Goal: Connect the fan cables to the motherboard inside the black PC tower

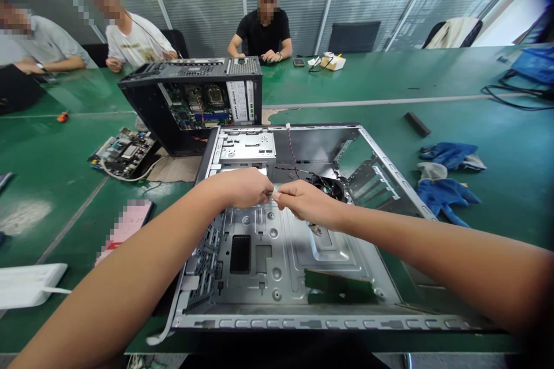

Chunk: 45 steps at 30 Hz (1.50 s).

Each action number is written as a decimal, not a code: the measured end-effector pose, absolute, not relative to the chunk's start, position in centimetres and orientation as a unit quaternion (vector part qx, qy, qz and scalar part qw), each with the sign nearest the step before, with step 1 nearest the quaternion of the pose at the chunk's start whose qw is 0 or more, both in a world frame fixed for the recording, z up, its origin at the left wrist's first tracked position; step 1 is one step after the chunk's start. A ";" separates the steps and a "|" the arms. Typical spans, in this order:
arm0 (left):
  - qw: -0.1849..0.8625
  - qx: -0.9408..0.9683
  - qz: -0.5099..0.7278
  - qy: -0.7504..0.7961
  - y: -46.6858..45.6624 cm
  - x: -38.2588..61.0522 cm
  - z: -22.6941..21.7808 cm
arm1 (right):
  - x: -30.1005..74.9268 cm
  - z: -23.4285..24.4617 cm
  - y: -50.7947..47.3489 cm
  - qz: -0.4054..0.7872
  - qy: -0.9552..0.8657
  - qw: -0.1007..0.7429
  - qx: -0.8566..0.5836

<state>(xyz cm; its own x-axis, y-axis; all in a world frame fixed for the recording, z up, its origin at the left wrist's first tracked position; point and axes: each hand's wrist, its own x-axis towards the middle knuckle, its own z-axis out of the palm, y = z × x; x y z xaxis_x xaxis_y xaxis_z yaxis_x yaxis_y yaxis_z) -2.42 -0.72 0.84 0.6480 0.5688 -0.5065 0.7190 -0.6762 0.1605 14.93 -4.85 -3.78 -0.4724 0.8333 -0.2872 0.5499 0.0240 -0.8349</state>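
An open computer case (255, 219) lies on its side before me, its metal inside facing up. Over its middle, near the drive cage (246, 147), my two hands meet fingertip to fingertip. My left hand (250, 187) is closed, fingers curled with the thumb side toward the right hand. My right hand (307, 202) pinches close beside it. Whatever lies between the fingertips is too small and covered to name. Behind the right hand sit a black fan (328, 186) and a thin twisted cable (292, 153) with a white plug. A dark green flat strip (340, 288) shows near the case's front wall.
Another computer case (190, 72) stands upright behind, motherboard exposed. To the left are a loose circuit board (125, 153), a pink box (127, 225) and a white device (32, 285). Blue gloves (450, 184) and a black bar (418, 124) lie right. Several people sit across the green table (367, 83).
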 end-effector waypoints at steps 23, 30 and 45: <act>0.190 0.886 -0.234 0.353 -0.8 -2.6 0.8 | 15.2 -4.2 -5.4 0.188 -0.845 0.084 -0.494; 0.186 0.878 -0.237 0.372 -0.8 -2.7 0.8 | 15.1 -4.1 -5.0 0.244 -0.833 0.097 -0.486; 0.195 0.872 -0.239 0.381 -0.9 -2.9 1.1 | 15.1 -4.2 -4.9 0.296 -0.814 0.123 -0.484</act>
